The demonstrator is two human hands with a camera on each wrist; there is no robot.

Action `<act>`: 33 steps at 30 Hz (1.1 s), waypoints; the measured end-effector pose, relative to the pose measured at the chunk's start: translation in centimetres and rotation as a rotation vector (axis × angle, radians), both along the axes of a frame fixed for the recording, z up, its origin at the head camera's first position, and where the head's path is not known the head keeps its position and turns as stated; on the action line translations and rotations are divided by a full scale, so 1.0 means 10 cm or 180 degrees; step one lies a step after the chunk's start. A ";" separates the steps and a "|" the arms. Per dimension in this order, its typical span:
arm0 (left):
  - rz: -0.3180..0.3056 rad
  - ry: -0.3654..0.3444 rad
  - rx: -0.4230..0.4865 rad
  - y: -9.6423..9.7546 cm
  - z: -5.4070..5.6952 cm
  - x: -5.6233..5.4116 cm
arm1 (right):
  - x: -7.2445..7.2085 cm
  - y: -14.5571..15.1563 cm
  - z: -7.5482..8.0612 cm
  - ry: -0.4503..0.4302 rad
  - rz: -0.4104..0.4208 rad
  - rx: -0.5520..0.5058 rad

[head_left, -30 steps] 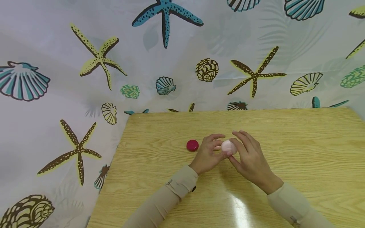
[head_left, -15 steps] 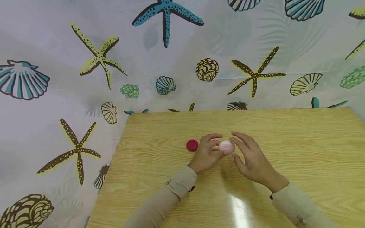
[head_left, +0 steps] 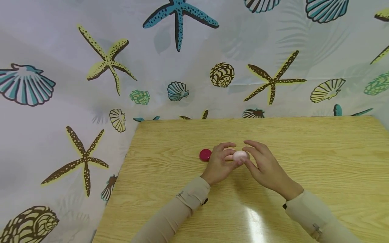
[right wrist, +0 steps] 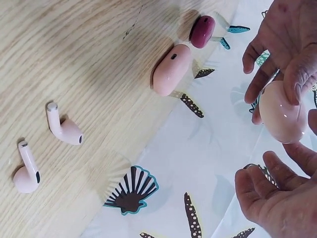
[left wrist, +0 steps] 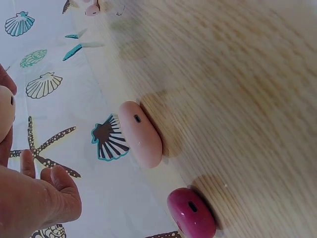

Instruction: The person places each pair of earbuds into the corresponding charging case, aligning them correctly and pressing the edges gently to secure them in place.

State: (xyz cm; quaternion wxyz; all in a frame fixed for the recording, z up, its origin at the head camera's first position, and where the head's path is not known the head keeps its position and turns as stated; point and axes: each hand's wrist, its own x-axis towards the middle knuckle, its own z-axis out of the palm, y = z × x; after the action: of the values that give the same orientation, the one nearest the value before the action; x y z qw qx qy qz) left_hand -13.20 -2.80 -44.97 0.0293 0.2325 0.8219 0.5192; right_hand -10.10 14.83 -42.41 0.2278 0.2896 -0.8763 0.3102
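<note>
A pale pink earbud case [head_left: 240, 156] is held off the table between both hands. My left hand [head_left: 217, 165] grips its left side, with the thumb in front and fingers behind. Thumb and forefinger of my right hand [head_left: 267, 168] meet its right side; its remaining fingers stand off from it. In the right wrist view, the held case [right wrist: 283, 111] looks closed, with the left thumb across it. A second pink case [right wrist: 172, 70] lies on the table, and beyond it a small magenta case [right wrist: 202, 31]. Two pale pink earbuds [right wrist: 64, 130] lie loose nearby.
The wooden table [head_left: 170, 189] reaches back to a white cloth [head_left: 194, 67] printed with starfish and shells. Seen from the head, the magenta case [head_left: 205, 155] sits just left of my left hand, while the hands hide the second pink case and the earbuds.
My right hand drew back from the held case half a second ago and now touches it again. The case shows a narrower outline, as if turned. My left hand stays nearly still.
</note>
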 end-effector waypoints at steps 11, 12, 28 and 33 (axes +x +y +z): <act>-0.0068 -0.0088 0.0263 0.03 0.00 -0.01 | -0.06 -0.01 -0.02 0.0119 -0.0017 0.0024; -0.0062 -0.0094 0.0255 0.03 0.00 -0.01 | -0.07 -0.01 -0.02 0.0122 -0.0012 0.0022; -0.0017 -0.0185 0.0308 0.07 0.02 0.00 | -0.13 0.02 0.01 0.0229 0.0059 0.0053; -0.0014 -0.0155 0.0262 0.08 0.04 0.00 | -0.15 0.03 0.00 0.0228 0.0038 0.0065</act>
State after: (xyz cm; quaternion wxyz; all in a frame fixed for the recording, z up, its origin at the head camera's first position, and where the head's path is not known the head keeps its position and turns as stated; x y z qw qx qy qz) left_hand -13.17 -2.03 -44.59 0.0408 0.2225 0.7984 0.5580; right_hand -11.62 15.13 -42.42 0.2543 0.3081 -0.8690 0.2921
